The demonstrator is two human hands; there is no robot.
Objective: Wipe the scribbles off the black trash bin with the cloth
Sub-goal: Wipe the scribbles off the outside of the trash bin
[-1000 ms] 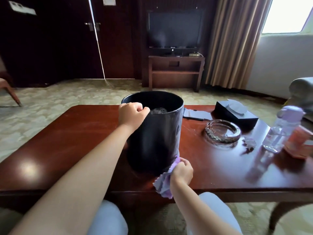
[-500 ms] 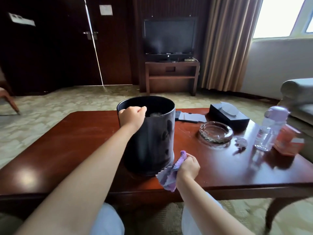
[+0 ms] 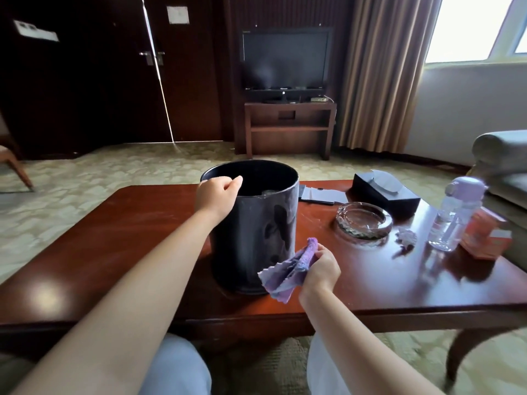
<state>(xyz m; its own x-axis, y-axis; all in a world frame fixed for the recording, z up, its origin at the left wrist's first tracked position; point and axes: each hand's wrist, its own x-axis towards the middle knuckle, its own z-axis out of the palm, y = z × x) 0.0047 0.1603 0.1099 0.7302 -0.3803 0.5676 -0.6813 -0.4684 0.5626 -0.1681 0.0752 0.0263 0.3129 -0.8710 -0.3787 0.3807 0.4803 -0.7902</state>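
We found the bin [image 3: 253, 223] standing upright on the table [image 3: 85, 252], toward the near edge and about mid-width. The left hand [image 3: 215, 193] gripped the bin's near-left rim, fingers curled over the lip. The right hand [image 3: 320, 267] held the cloth [image 3: 288, 269] bunched in curled fingers, low at the bin's near-right side; the cloth's upper tip lay just beside the wall, though we could not tell whether it touched. The two hands were apart, one at the rim and one near the base. Pale smears and dark glossy patches showed on the bin's right face; we could not make out distinct scribbles. To the right on the table we noted an ashtray [image 3: 363, 220], a crumpled scrap [image 3: 406, 238] beside it, a bottle [image 3: 456, 212] and an orange box [image 3: 484, 235] touching or nearly so. A tissue box [image 3: 385, 192] sat farther back, with papers [image 3: 322, 195] to its left, behind the bin.
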